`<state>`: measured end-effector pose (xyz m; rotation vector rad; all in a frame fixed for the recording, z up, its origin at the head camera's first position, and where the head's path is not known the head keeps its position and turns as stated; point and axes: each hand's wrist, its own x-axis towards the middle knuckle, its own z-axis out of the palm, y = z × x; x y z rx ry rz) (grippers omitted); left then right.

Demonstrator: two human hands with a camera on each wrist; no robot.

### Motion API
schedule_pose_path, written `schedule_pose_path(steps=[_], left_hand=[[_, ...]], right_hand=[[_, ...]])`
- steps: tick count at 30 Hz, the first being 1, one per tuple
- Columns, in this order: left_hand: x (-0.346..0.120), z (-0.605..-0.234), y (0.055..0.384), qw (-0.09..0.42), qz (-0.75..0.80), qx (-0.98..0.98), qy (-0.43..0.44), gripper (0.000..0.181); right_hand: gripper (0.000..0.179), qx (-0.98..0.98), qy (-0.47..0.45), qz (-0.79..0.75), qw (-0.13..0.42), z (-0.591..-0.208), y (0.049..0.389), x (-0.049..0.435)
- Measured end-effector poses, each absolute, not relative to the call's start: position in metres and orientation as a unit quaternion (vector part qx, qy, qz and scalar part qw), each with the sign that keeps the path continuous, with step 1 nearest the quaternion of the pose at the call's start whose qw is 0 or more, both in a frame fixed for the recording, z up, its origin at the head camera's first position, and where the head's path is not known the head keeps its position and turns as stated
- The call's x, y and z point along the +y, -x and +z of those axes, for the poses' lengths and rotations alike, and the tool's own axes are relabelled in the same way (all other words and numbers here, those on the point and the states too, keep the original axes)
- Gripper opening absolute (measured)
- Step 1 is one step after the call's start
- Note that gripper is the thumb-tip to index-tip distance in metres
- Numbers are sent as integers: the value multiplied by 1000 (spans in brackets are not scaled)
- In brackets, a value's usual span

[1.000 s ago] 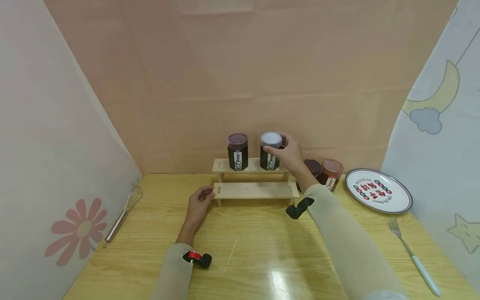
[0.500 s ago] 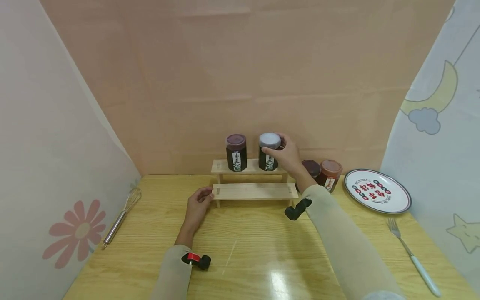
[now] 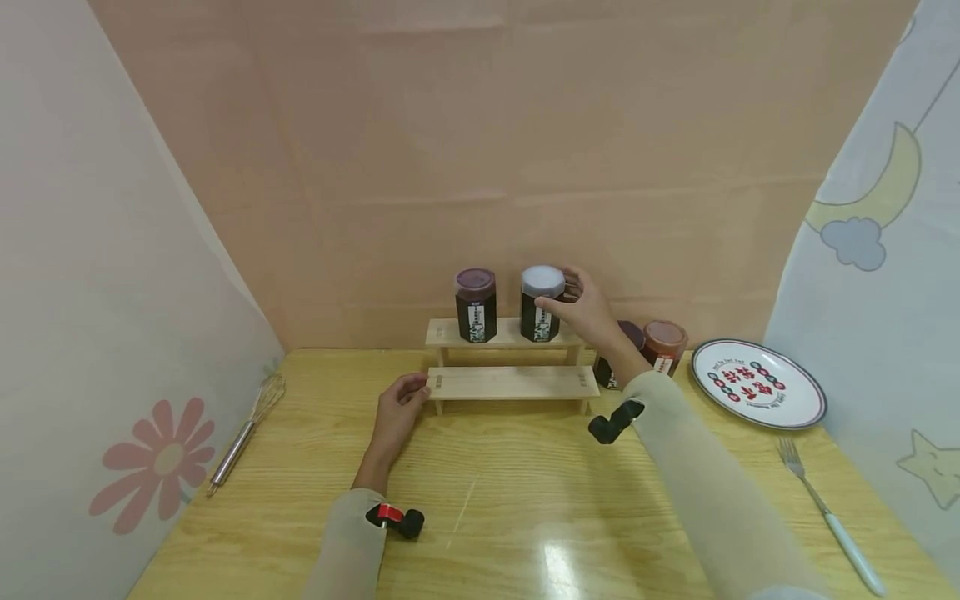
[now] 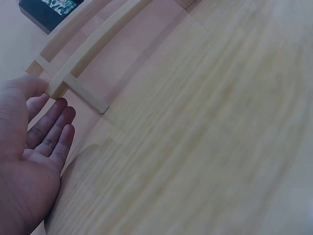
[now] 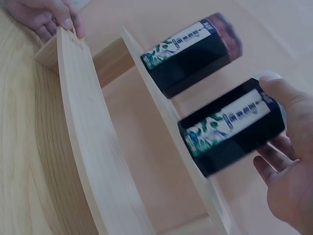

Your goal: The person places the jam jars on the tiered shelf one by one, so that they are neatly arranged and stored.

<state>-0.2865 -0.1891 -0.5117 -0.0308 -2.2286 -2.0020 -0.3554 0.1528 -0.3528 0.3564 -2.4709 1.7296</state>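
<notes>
A two-step wooden rack (image 3: 513, 382) stands at the back of the table. Two dark jars are upright on its upper step: one with a purple lid (image 3: 476, 305), the other with a whitish lid (image 3: 542, 317). My left hand (image 3: 397, 408) pinches the lower step's left end, thumb above and index finger beneath, as the left wrist view shows. Around the whitish-lidded jar, my right hand (image 3: 588, 312) has loosened. Its thumb still overlaps the jar near the lid, while the other fingers (image 5: 266, 169) are spread beyond the jar's far side.
Right of the rack are a dark-lidded jar (image 3: 609, 372) and a reddish-lidded jar (image 3: 666, 337), partly behind my right arm. A printed plate (image 3: 759, 383) and a fork (image 3: 836, 521) are further right. At far left lies a whisk (image 3: 243, 437).
My right hand has shifted slightly right and its fingers have eased off the whitish-lidded jar, which stays on the upper step. The left hand has kept its hold on the rack.
</notes>
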Motion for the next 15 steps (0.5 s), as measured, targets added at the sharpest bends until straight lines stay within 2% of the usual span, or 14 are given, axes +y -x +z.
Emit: schedule_pose_path(steps=[7,15], left_hand=[[-188,-514,290,83,-660,-747,5,30],[-190,-512,290,77,-666,-742,17,31]], right_hand=[[86,-816,-146,557,51,-353,344,186],[84,-845,-128,512,82,-351,329,235]])
